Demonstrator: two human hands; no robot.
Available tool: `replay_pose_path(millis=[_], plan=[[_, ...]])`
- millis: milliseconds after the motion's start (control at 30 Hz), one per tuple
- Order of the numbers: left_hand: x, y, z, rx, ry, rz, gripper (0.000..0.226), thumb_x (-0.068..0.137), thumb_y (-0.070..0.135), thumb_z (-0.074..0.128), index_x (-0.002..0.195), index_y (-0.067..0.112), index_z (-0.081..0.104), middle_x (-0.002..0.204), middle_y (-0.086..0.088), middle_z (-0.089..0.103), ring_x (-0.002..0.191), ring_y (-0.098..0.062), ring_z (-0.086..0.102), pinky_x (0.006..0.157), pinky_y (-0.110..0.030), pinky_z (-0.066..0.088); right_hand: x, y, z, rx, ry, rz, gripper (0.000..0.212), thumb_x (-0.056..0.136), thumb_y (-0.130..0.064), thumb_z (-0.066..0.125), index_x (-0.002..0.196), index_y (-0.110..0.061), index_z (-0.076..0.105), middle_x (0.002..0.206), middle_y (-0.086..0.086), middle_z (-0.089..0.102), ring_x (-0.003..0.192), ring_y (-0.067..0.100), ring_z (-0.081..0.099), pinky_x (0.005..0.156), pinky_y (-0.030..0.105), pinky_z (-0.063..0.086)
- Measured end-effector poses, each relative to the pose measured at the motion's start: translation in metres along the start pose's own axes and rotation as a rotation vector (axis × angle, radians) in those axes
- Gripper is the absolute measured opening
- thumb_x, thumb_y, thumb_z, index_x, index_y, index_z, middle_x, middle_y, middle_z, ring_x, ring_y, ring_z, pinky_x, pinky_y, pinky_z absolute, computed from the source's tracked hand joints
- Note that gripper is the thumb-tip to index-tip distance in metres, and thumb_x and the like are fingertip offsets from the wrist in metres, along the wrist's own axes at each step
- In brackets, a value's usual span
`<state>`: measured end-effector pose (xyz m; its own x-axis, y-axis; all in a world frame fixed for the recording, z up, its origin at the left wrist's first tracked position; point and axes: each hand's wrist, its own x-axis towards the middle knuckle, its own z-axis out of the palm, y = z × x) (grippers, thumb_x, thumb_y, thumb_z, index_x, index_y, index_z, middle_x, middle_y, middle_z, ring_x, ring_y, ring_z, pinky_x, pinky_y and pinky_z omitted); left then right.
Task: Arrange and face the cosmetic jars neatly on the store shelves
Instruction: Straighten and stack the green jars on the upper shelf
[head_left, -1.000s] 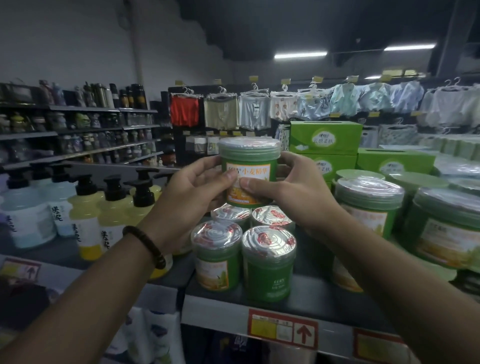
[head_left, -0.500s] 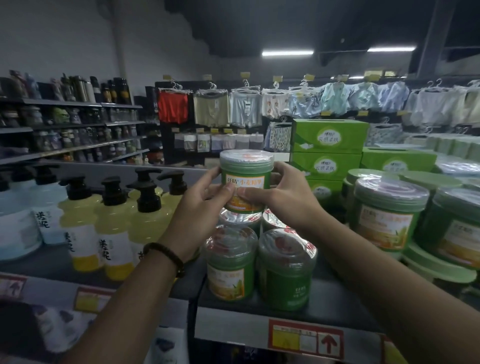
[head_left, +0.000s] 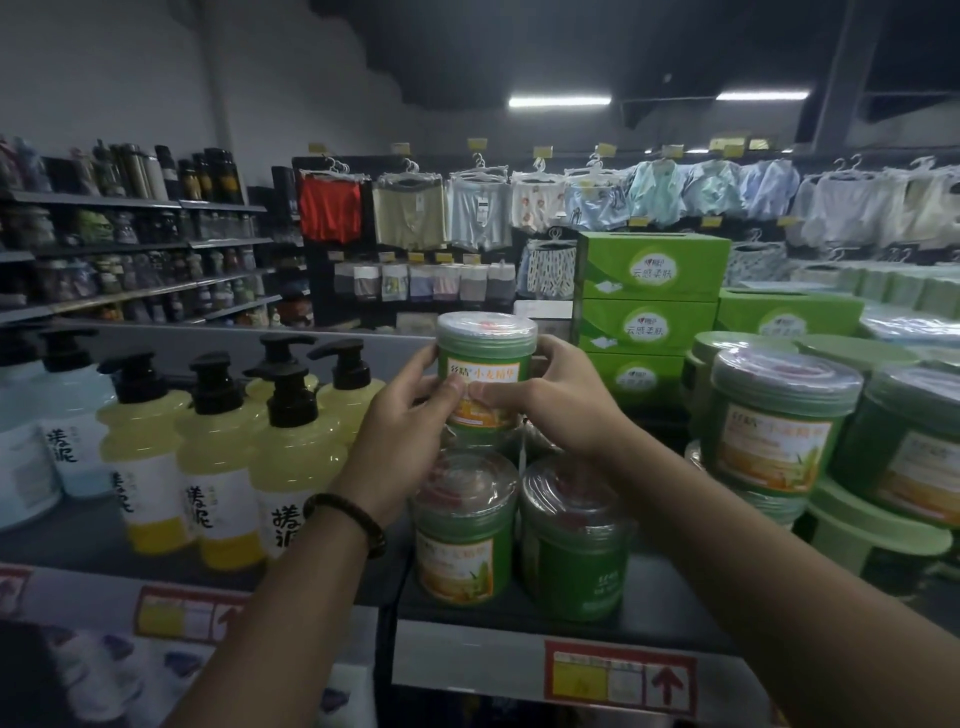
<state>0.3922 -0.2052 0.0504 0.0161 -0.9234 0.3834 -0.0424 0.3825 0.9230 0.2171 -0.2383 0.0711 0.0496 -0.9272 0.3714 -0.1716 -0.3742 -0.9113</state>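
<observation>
A green cosmetic jar (head_left: 485, 358) with an orange-and-white label and a clear film lid is held upright between both hands, label toward me. My left hand (head_left: 402, 436) grips its left side, thumb on the label. My right hand (head_left: 558, 400) grips its right side, thumb on the label too. It sits atop jars at the back of the shelf, mostly hidden by my hands. Two more green jars stand in front: one (head_left: 460, 530) shows its label, the other (head_left: 574, 540) shows plain green. The shelf (head_left: 660, 608) is dark grey.
Yellow pump bottles (head_left: 218, 457) and pale blue ones (head_left: 31, 426) stand to the left. Larger green jars (head_left: 774, 426) on green tubs fill the right. Green tissue boxes (head_left: 649, 301) are stacked behind. Hanging clothes line the back wall. Price tags (head_left: 618, 678) run along the shelf edge.
The held jar has come down lower onto the jars behind the front pair, both hands staying on it. The camera has shifted slightly right and closer.
</observation>
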Motion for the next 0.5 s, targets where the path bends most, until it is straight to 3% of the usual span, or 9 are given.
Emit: replay_pose_path(millis=[100,200,300,500], plan=[[0.002,-0.004,-0.001,-0.031,-0.005,-0.010,0.049,0.109,0.023,0.058,0.156,0.032,0.048,0.118,0.005,0.078,0.109,-0.015,0.076,0.098,-0.045,0.060,-0.001,0.002,0.001,0.007,-0.021,0.010,0.065,0.058,-0.026,0.097,0.117,-0.016,0.073,0.106,0.002,0.084,0.101,0.021,0.081,0.098,0.051,0.064],[0.000,-0.008,-0.001,-0.069,-0.013,-0.029,0.048,0.109,0.019,0.057,0.155,0.029,0.050,0.113,0.005,0.080,0.105,-0.014,0.077,0.087,-0.034,0.062,-0.002,0.005,0.003,0.012,-0.031,0.023,0.071,0.058,-0.026,0.097,0.123,-0.014,0.071,0.109,0.004,0.084,0.101,0.022,0.081,0.097,0.051,0.064],[-0.001,-0.012,0.000,-0.089,-0.021,-0.043,0.047,0.109,0.020,0.057,0.154,0.030,0.051,0.116,0.003,0.079,0.106,-0.015,0.077,0.090,-0.039,0.062,-0.002,0.008,0.004,0.017,-0.024,0.028,0.081,0.051,-0.032,0.098,0.125,-0.015,0.069,0.111,0.003,0.083,0.103,0.023,0.081,0.096,0.050,0.064],[-0.003,-0.013,0.002,-0.118,-0.030,-0.026,0.041,0.109,0.017,0.054,0.147,0.032,0.057,0.112,0.007,0.080,0.103,-0.014,0.077,0.077,-0.026,0.061,-0.004,0.008,0.005,-0.017,-0.030,0.022,0.069,0.055,-0.031,0.097,0.120,-0.023,0.073,0.110,0.000,0.083,0.104,0.020,0.080,0.096,0.049,0.064]])
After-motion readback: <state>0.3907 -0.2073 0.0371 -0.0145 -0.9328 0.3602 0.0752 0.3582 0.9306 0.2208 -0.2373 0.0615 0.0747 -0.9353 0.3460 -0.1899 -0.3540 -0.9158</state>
